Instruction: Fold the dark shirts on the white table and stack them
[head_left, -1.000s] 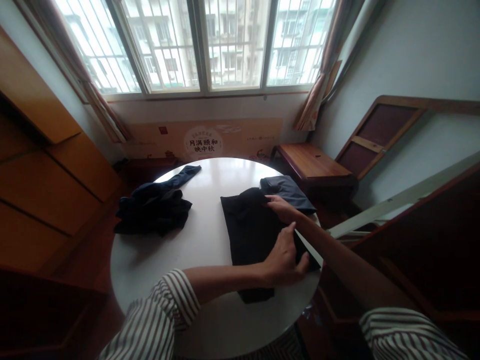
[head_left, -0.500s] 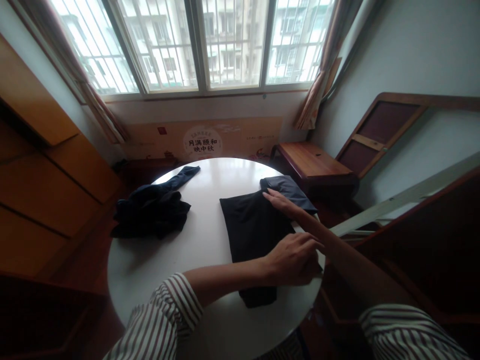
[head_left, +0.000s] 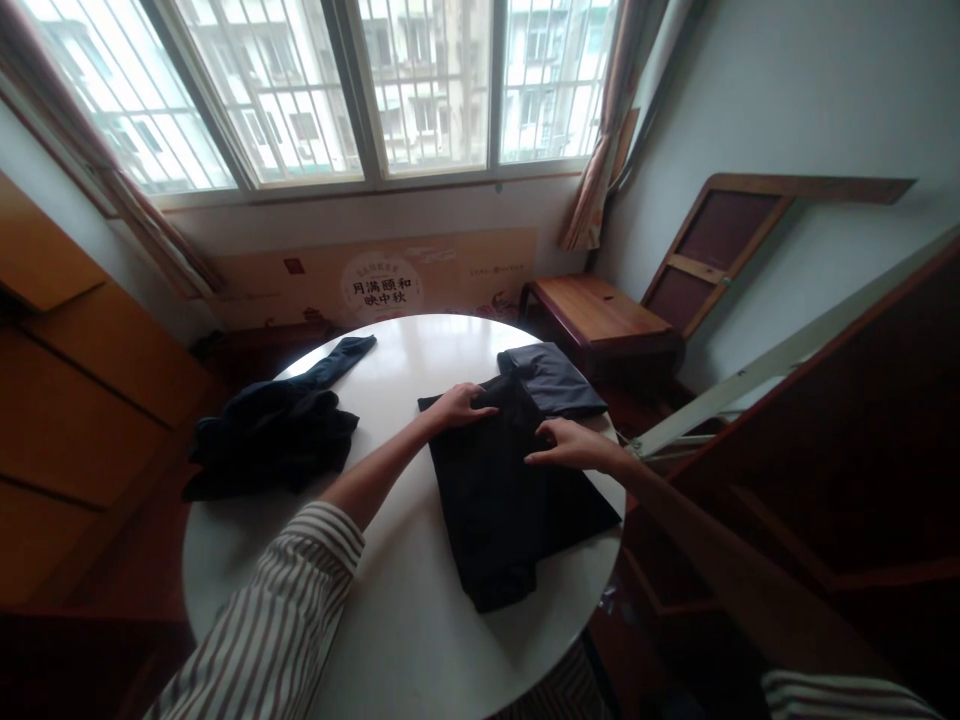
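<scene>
Left hand (head_left: 459,406) and right hand (head_left: 576,444) are both brought to the upper half of a black garment (head_left: 487,510), which is laid out on the right side of a round white table (head_left: 390,620). By the left hand, the far edge of the cloth is touched, with thumb and fingers parted over it; whether any fabric is pinched there cannot be told. The right hand is placed at the garment's right side, its fingers bent and its thumb held apart from them; whether cloth is caught between them cannot be told either. Toward the table's right rim, a flap of the black cloth is spread, while the near end is narrowed and slightly bunched. Just beyond the garment, and partly overlapped by it, a folded grey garment (head_left: 559,380) is set near the far right rim. On the left side, well apart from both, a heap of dark clothes (head_left: 274,430) is piled, from which a dark blue strip is stretched toward the far rim. Striped sleeves (head_left: 255,610) are worn on both arms.
</scene>
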